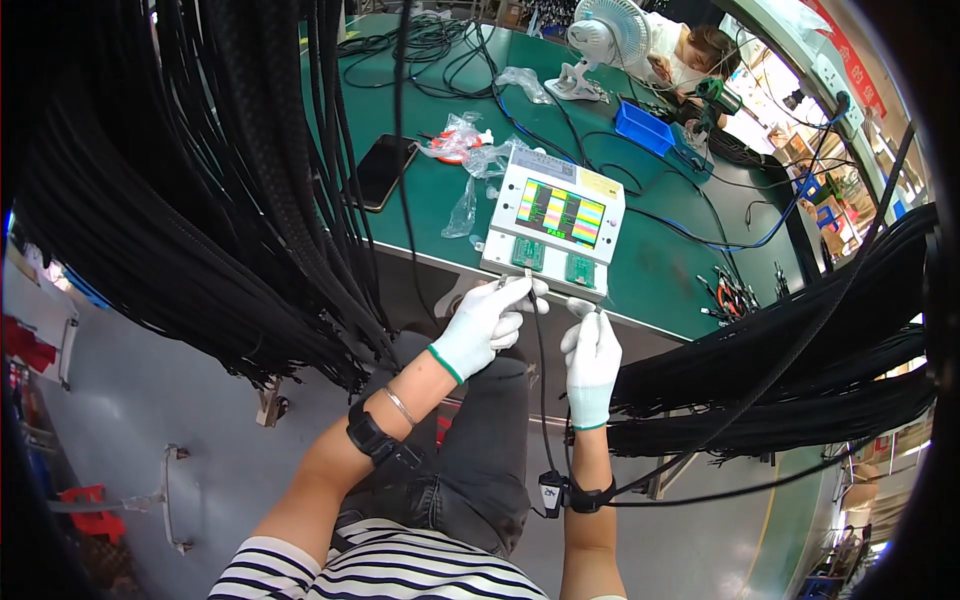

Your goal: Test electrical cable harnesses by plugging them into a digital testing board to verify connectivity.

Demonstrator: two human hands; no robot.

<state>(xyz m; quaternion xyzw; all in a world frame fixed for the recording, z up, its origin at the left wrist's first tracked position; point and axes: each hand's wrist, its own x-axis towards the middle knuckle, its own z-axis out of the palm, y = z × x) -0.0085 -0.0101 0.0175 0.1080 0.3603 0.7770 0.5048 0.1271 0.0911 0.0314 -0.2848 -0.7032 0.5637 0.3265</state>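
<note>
My left hand (490,328), in a white glove with a green cuff, pinches the connector end of a black cable (541,375). That end is at the lower edge of the left green circuit board (528,255) on a white tester (507,218); whether it is seated there I cannot tell. My right hand (593,362), gloved alike, is closed around another cable end, just below the right green circuit board (580,271). Its fingers mostly hide that end. A small black-and-white block (552,493) hangs on the cables by my right wrist. The tester's screen (560,213) is lit with coloured cells.
Thick bundles of black cables hang at the left (190,220) and right (760,350). On the green table (425,225) are a phone (384,172), plastic bags (461,208), a blue tray (644,128) and a white fan (610,35). Another person (690,55) sits across.
</note>
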